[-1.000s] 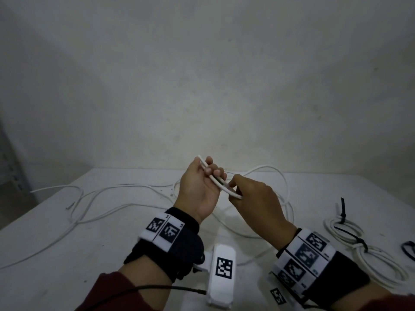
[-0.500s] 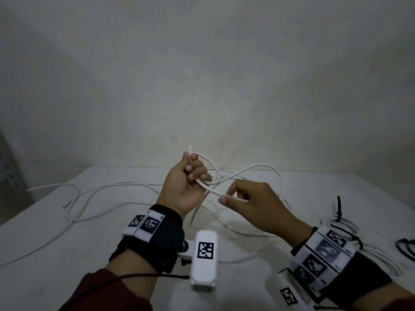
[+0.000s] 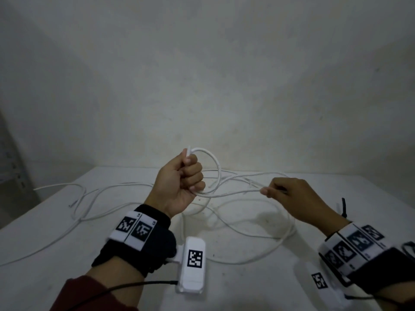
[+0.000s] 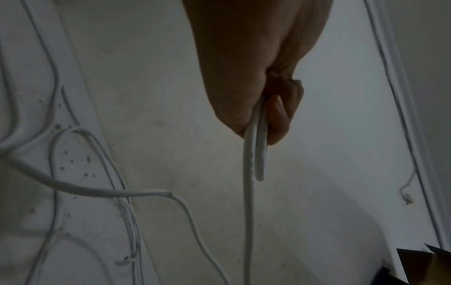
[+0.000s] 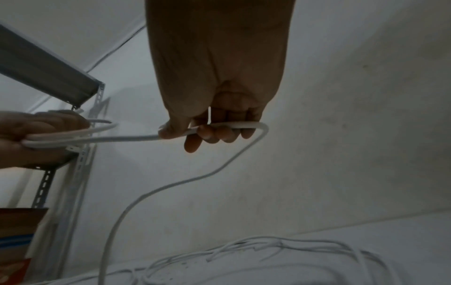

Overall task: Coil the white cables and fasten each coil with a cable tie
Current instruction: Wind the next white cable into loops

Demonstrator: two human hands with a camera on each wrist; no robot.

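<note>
My left hand (image 3: 183, 179) is raised above the table in a fist and grips a small loop of white cable (image 3: 215, 167), the cable's end sticking up past the thumb. In the left wrist view the left hand (image 4: 258, 108) holds two strands of the cable (image 4: 249, 173). To the right, my right hand (image 3: 280, 190) pinches the same cable between thumb and fingers, and a length runs taut between the hands. The right wrist view shows the right hand (image 5: 214, 125) with the cable (image 5: 234, 125) across its fingers, bending down to the table.
More white cable (image 3: 258, 223) lies in loose loops on the white table (image 3: 56, 254); another strand (image 3: 94, 194) trails off left. A black cable tie (image 3: 343, 207) stands at the right edge. A wall rises behind the table; a metal rack (image 5: 73, 173) stands left.
My hands have drawn apart: the right hand slid right along the cable, the left rose slightly. The loop in the left fist has grown into a clear round turn.
</note>
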